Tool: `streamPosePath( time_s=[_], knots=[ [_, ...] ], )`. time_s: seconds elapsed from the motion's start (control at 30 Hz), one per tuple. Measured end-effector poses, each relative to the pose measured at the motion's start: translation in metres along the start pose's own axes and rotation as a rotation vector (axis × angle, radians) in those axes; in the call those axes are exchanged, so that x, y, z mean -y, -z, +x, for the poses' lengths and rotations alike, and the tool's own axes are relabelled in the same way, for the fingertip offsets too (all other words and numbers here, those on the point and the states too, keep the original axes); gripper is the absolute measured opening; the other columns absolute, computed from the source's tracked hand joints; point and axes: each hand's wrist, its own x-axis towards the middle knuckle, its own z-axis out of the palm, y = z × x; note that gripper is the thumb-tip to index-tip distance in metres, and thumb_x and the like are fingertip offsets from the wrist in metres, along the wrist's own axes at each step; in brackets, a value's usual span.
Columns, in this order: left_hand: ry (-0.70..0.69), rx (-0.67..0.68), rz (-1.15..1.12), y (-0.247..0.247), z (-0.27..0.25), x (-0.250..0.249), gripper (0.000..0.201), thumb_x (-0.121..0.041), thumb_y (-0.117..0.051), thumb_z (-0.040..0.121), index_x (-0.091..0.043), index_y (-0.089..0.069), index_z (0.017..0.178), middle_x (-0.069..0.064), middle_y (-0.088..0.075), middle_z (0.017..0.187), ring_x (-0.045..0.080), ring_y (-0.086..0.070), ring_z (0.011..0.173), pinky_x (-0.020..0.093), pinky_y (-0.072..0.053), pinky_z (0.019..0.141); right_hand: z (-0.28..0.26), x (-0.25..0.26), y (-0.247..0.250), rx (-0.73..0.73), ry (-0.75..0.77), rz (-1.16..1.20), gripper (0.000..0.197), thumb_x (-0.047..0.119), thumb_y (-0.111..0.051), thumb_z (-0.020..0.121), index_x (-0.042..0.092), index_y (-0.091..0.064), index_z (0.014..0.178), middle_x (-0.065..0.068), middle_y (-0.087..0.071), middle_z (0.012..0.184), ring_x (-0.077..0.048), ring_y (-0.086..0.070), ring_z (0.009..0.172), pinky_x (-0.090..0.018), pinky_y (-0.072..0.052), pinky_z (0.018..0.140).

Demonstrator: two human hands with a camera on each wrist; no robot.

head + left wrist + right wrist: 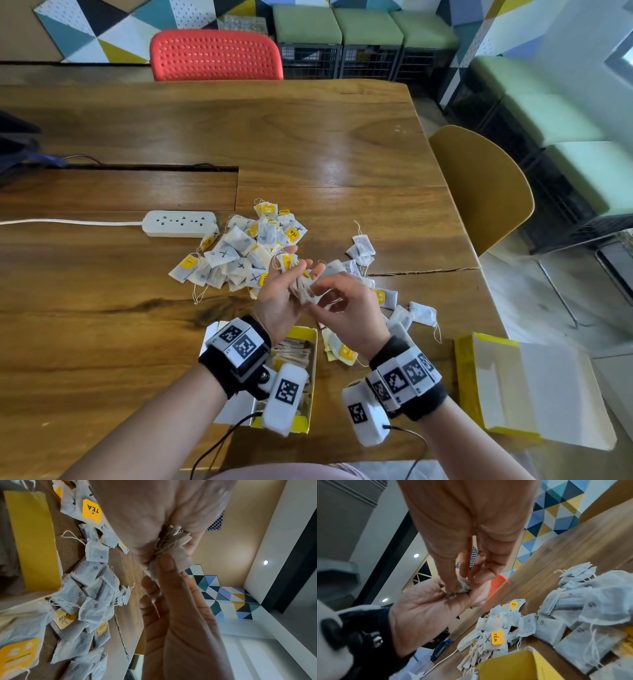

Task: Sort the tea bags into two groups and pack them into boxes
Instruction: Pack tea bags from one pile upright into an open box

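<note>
Over the table both hands meet on a small bundle of tea bags [304,290]. My left hand [282,294] lies palm up under it, and its thumb presses the bundle [171,545] from below. My right hand [337,296] pinches the same bundle [462,586] from the right. A pile of tea bags marked with an X [243,251] lies beyond the hands. Another loose group with round marks [394,305] lies to the right. An open yellow box [311,337] holding tea bags sits under my left wrist. A second open box [527,383] lies at the right edge.
A white power strip [180,223] with its cord lies left of the X pile. A cable slot [137,168] cuts the wooden table [308,144]. A red chair [215,54] stands at the far side and a yellow chair [479,185] at the right.
</note>
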Motion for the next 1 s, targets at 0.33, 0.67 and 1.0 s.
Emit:
streamPosePath(
  time_s=[0.33, 0.67, 1.0],
  knots=[
    [0.005, 0.094, -0.076, 0.007, -0.001, 0.005, 0.048, -0.001, -0.044, 0.094, -0.026, -0.046, 0.135, 0.022, -0.055, 0.126, 0.023, -0.067, 0.100, 0.034, -0.058, 0.068, 0.007, 0.003, 0.001, -0.047, 0.178, -0.046, 0.011, 0.011, -0.080, 0.073, 0.012, -0.076, 0.084, 0.002, -0.070, 0.082, -0.006, -0.063, 0.070, -0.023, -0.054, 0.063],
    [-0.067, -0.052, -0.072, 0.010, 0.005, 0.005, 0.027, -0.013, -0.050, 0.096, -0.018, -0.064, 0.074, 0.003, -0.059, 0.086, 0.016, -0.060, 0.076, 0.026, -0.055, 0.057, 0.007, 0.018, 0.002, 0.052, -0.510, 0.254, 0.033, 0.033, -0.068, 0.087, 0.001, -0.062, 0.080, -0.008, -0.064, 0.069, -0.014, -0.060, 0.053, -0.034, -0.051, 0.056],
    [-0.111, -0.154, 0.017, 0.013, 0.006, 0.007, 0.018, -0.001, -0.055, 0.092, -0.018, -0.051, 0.097, 0.008, -0.063, 0.097, 0.019, -0.064, 0.075, 0.029, -0.055, 0.058, 0.002, 0.023, -0.001, 0.037, -0.615, 0.504, 0.013, 0.000, -0.073, 0.080, 0.003, -0.060, 0.081, -0.008, -0.064, 0.063, -0.012, -0.059, 0.049, -0.020, -0.049, 0.049]
  ],
)
